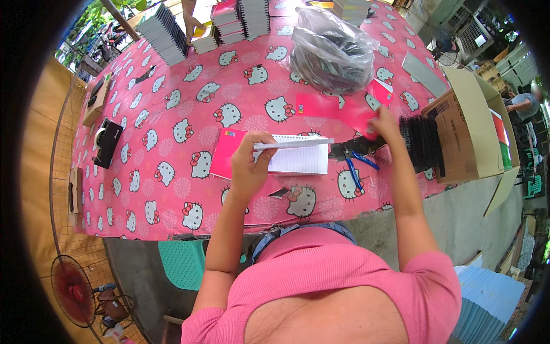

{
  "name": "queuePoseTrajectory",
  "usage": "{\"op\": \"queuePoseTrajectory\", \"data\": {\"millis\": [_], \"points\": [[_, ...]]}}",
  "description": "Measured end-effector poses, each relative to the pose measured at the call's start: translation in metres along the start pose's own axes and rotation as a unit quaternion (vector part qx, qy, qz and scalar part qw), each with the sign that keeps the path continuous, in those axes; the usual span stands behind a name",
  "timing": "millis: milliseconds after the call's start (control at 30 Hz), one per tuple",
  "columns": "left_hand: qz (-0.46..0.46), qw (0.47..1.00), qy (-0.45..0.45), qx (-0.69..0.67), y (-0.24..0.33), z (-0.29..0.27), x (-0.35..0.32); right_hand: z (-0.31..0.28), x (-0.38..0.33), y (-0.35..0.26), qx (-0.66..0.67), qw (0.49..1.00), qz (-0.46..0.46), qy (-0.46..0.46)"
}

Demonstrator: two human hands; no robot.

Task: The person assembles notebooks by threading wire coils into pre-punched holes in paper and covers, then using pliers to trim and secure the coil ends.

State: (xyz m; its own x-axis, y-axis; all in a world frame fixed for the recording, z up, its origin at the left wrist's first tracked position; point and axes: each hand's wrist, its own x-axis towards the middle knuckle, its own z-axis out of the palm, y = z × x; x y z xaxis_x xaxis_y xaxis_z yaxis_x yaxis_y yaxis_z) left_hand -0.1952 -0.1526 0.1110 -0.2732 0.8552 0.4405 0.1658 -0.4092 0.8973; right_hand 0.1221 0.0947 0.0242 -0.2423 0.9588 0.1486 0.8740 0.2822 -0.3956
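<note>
My left hand (252,165) pinches a thin stack of white punched sheets (298,143) by its left end, lifted and seen nearly edge-on. Beneath it lie a lined white page block (298,161) with holes along its top edge and a red cover (224,152). Over to the right, my right hand (385,123) is closed on a red cover (356,117), somewhat blurred. Blue-handled pliers (362,163) lie below that hand, beside the pages. Black spiral binding coils (420,143) are heaped just right of my right wrist. Another red cover (315,105) lies farther back.
A clear plastic bag (332,57) of dark contents sits at the back. An open cardboard box (467,129) stands at the right edge. Spiral-bound notebooks (163,37) are stacked far left, near another person's hand (193,27). A black tape dispenser (107,143) stands at left.
</note>
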Motion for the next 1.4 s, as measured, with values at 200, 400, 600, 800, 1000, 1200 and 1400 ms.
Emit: {"op": "queuePoseTrajectory", "data": {"millis": [200, 400, 600, 800, 1000, 1200, 1400], "points": [[0.136, 0.963, -0.072, 0.223, 0.044, 0.014, 0.01, -0.112, -0.047, -0.123, 0.187, 0.967, -0.007, 0.176], [0.242, 0.902, -0.04, 0.356, 0.07, 0.041, 0.021, -0.143, -0.092, -0.225, 0.35, 0.922, -0.055, -0.156], [0.209, 0.939, -0.071, 0.262, 0.052, 0.026, 0.016, -0.137, -0.098, -0.211, 0.444, 0.857, -0.14, -0.222], [0.194, 0.965, -0.016, 0.175, 0.037, 0.02, 0.02, -0.152, -0.075, -0.215, 0.382, 0.881, -0.183, -0.212], [0.102, 0.988, 0.112, -0.029, 0.043, -0.004, 0.02, -0.119, -0.06, -0.205, 0.342, 0.885, -0.316, 0.015], [0.048, 0.99, 0.12, 0.055, 0.023, -0.035, -0.05, -0.052, -0.156, -0.227, 0.532, 0.808, -0.17, -0.188], [-0.039, 0.998, 0.009, 0.056, -0.039, -0.024, -0.139, 0.036, -0.219, -0.172, 0.402, 0.875, -0.218, -0.16]]}}
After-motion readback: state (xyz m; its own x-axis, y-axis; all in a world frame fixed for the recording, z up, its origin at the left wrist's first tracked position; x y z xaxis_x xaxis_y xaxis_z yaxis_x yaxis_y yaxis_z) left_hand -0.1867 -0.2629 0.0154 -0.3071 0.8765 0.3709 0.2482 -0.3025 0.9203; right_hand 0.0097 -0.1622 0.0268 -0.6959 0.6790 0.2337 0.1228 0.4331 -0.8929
